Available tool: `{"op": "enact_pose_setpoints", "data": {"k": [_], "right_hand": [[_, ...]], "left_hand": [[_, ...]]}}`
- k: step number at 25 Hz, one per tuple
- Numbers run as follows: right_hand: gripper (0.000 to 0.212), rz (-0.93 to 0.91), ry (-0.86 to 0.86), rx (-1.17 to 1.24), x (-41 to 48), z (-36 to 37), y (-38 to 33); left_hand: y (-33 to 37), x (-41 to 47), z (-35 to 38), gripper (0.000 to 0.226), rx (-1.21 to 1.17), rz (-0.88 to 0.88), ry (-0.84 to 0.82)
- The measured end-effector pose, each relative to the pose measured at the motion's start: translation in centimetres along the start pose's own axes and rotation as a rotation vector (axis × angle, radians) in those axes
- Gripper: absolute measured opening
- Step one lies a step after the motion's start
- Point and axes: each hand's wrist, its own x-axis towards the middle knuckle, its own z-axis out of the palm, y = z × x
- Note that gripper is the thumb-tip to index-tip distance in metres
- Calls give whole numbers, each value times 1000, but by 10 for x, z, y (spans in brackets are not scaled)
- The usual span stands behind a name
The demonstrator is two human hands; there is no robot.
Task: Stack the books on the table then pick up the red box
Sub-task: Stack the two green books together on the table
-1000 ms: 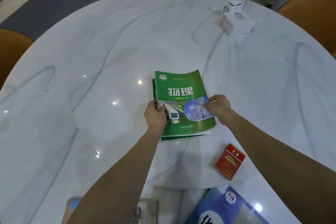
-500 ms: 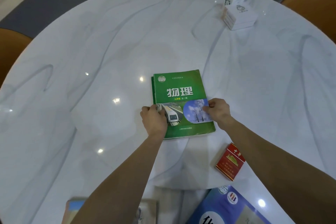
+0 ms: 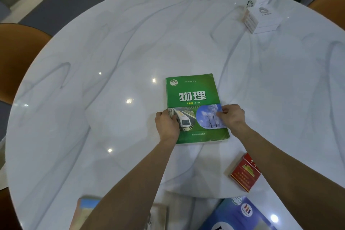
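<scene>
A green book [image 3: 194, 99] lies flat near the middle of the round marble table [image 3: 112, 43], on top of another book whose edges barely show. My left hand [image 3: 167, 125] grips the stack's left edge and my right hand [image 3: 232, 115] grips its right edge, thumbs on the cover. The red box [image 3: 244, 172] lies on the table to the lower right, just left of my right forearm. A blue book [image 3: 237, 216] sits at the near edge, and a pale book [image 3: 85, 209] is partly hidden under my left forearm.
Two white boxes [image 3: 261, 17] stand at the far right of the table. Orange chairs [image 3: 16, 54] ring the table at the left, back and right.
Both hands have squared the green book onto the one beneath, so the lower book's edges no longer stick out. The stack sits straighter.
</scene>
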Motion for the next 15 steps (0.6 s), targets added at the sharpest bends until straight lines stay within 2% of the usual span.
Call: {"op": "enact_pose_setpoints", "data": {"k": [4, 10, 15], "right_hand": [[30, 9, 18, -21, 1, 2, 0], [15, 47, -16, -57, 2, 1, -3], [14, 21, -22, -104, -1, 0, -4]], "left_hand": [[-1, 4, 0, 28, 5, 10, -20], [1, 4, 1, 29, 6, -13, -33], [4, 2, 0, 28, 38, -35, -41]]}}
